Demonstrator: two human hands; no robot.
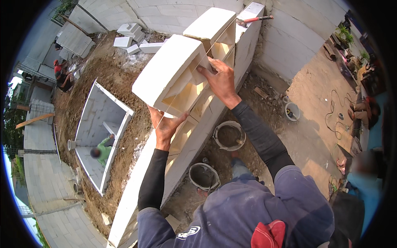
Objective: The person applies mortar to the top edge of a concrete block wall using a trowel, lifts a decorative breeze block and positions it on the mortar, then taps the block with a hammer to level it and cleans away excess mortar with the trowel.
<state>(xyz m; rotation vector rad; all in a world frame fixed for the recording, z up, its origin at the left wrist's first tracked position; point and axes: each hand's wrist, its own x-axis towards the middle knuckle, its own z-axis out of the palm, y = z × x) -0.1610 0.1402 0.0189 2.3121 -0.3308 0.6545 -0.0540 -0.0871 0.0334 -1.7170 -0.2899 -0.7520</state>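
Observation:
A large white ventilation block (pixel 167 68), with slanted openings in its side, sits on the half-built wall between my hands. My left hand (pixel 166 129) grips its near lower end, thumb on the open side and fingers partly hidden under the edge. My right hand (pixel 222 80) holds the far end on the right, fingertips at the block's edge. Beyond it, across a narrow gap, stands a second ventilation block (pixel 215 22). A thin string stretches along the open side of both blocks. More openwork blocks (pixel 180 136) show in the course below.
A hammer (pixel 250 20) lies on the wall's far end. Two buckets of grey mortar (pixel 228 136) (pixel 204 176) stand near my feet, and a white bucket (pixel 292 111) farther right. Left of the wall, a person in green (pixel 103 152) is inside a block-lined pit (pixel 89 120). Loose blocks (pixel 131 31) lie behind.

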